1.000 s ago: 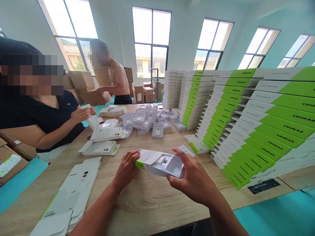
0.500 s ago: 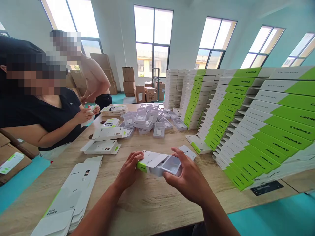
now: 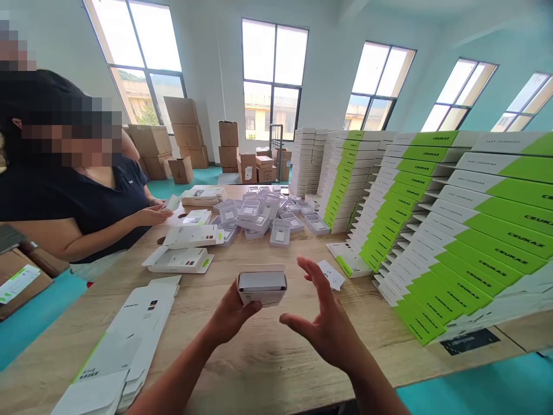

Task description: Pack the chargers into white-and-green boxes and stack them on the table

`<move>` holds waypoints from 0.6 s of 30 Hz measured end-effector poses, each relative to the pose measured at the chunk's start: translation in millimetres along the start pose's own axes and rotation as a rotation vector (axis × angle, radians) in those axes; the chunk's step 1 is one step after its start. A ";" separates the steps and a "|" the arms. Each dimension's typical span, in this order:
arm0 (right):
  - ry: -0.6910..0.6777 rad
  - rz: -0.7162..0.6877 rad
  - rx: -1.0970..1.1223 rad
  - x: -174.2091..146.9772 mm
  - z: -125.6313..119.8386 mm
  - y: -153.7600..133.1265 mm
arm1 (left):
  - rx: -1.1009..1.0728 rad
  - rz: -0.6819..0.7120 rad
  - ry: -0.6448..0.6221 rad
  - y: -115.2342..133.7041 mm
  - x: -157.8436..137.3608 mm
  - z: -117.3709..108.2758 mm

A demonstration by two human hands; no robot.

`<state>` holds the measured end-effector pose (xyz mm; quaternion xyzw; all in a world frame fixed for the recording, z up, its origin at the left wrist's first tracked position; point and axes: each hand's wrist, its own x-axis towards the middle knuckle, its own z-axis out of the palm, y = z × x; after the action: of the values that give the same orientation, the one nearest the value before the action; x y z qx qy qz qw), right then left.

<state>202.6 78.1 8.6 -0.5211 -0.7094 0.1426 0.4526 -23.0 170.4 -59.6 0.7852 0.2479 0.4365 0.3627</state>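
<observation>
My left hand (image 3: 233,317) grips a small white carton (image 3: 261,297) by its left side, thumb on the front. The carton's open end faces me, with its flap raised along the top. Inside it the end of a pale plastic tray (image 3: 262,281) shows, pushed in deep. To the right, my right hand (image 3: 322,314) is apart from the carton, its thumb and fingers spread around nothing. Just beyond the right fingers lies a white printed leaflet (image 3: 330,276) on the wooden table (image 3: 268,369).
Tall stacks of white and green cartons (image 3: 432,253) stand on the right. Clear plastic trays (image 3: 259,213) are heaped at the back. Flattened cartons (image 3: 125,334) lie at left, near several folded boxes (image 3: 179,259). A co-worker (image 3: 86,202) handles a white piece across the left edge.
The tray has gone into the carton, and the carton has turned its open end toward me. My right hand has let go. The standing person behind has moved left.
</observation>
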 end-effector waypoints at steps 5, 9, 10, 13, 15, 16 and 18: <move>0.043 0.014 0.214 -14.8 5.1 23.0 | -0.219 -0.197 -0.067 40.6 -6.7 7.8; 0.141 -0.017 0.324 -34.5 2.8 29.1 | -0.082 -0.139 0.152 62.6 -31.4 14.0; 0.117 -0.027 0.315 -41.6 1.4 30.5 | -0.064 -0.103 0.177 64.7 -40.7 17.7; 0.053 -0.012 0.281 -65.2 0.1 38.2 | 0.005 0.021 0.244 66.0 -68.1 30.6; 0.071 0.001 0.276 -78.8 2.2 44.9 | 0.103 0.091 0.241 66.9 -79.6 35.4; 0.084 0.000 0.269 -83.5 3.5 47.7 | 0.154 0.109 0.224 68.4 -82.4 35.7; 0.083 -0.018 0.231 -87.5 5.0 50.4 | 0.234 0.119 0.176 73.9 -82.7 32.4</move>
<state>233.5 24.4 -71.3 -0.4647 -0.6734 0.1977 0.5400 -30.7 55.2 -54.9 0.7941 0.2811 0.4924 0.2192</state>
